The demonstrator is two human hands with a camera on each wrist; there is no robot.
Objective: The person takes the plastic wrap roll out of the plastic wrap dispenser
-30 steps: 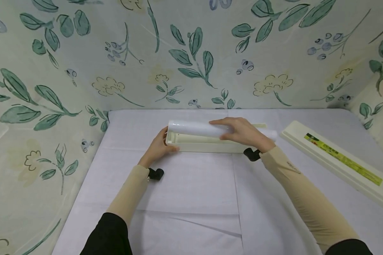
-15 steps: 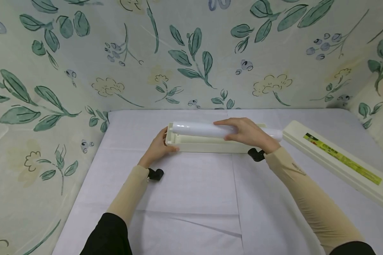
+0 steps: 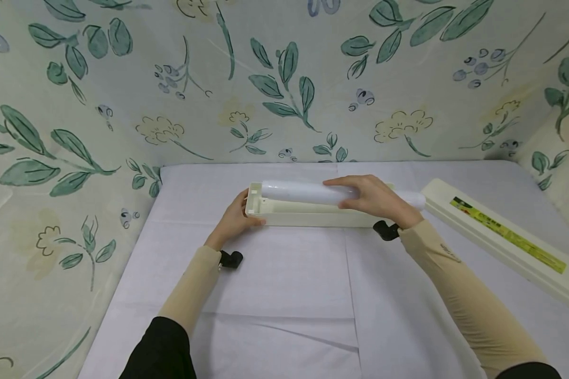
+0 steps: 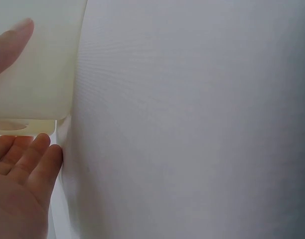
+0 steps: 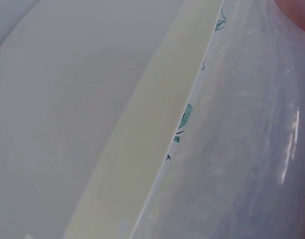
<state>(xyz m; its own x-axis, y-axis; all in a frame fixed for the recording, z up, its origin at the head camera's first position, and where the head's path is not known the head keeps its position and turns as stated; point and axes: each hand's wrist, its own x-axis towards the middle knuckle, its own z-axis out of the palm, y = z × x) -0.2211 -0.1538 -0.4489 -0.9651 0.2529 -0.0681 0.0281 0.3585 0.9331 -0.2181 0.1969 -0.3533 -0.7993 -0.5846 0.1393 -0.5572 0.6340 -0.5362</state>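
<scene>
A glossy, whitish roll of clear film (image 3: 294, 192) lies lengthwise over the long cream plastic box (image 3: 308, 220) in the head view. My right hand (image 3: 373, 198) grips it from above, thumb toward me. The roll's right end sticks out past my hand, beyond the box. At the box's left end, my left hand (image 3: 233, 221) holds the corner, its thumb on the front wall and its fingers round the end. The left wrist view shows that thumb against the box (image 4: 38, 79). Close up in the right wrist view, the film roll (image 5: 242, 149) runs beside the box wall (image 5: 137, 134).
A long cream lid (image 3: 483, 247) with a yellow-green label (image 3: 509, 234) lies slantwise at the right, near the roll's right end. White cloth (image 3: 275, 284) covers the table. Behind it hangs a leaf-patterned sheet (image 3: 208, 105).
My right hand has moved a little to the right with the film roll, uncovering more of the box's left end. My left hand and the box have stayed put.
</scene>
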